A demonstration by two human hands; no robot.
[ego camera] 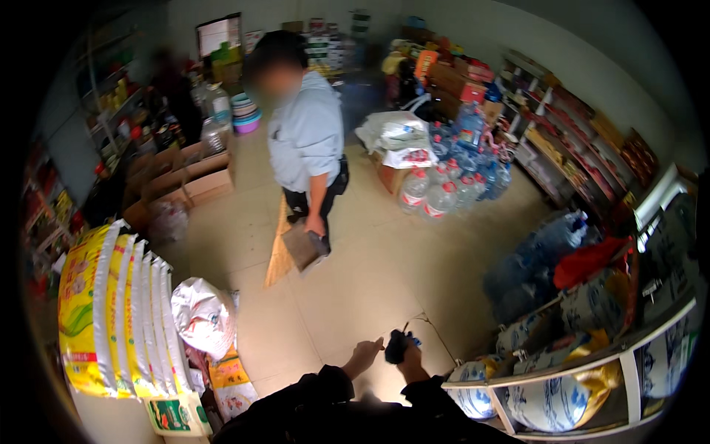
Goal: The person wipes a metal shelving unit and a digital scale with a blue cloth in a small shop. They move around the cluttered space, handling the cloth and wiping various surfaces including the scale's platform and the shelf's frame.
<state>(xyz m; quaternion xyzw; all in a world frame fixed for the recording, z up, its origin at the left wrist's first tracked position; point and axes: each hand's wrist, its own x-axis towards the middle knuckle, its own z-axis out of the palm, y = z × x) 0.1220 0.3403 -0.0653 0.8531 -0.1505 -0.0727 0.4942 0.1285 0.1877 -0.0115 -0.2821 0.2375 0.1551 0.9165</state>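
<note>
My right hand point(411, 363) grips a small dark bundle point(396, 346), perhaps cloth or a glove. A thin wire or cord point(422, 317) rises from it and loops down over the tiled floor. Just left of the bundle, at about the same height, is my left hand point(362, 357), its fingers drawn together. Whether anything is pinched in it is too small to tell. Both hands are in front of my body, above the tiles, with dark sleeves at the wrists.
A person point(308, 133) stands ahead with a dustpan point(305, 245) and a broom point(278, 250). Stacked yellow sacks point(83, 311) and a white bag point(202, 313) are at left. At right, a rack point(560, 374) holds blue-and-white jars point(546, 402). Plastic water bottles point(441, 200) stand beyond.
</note>
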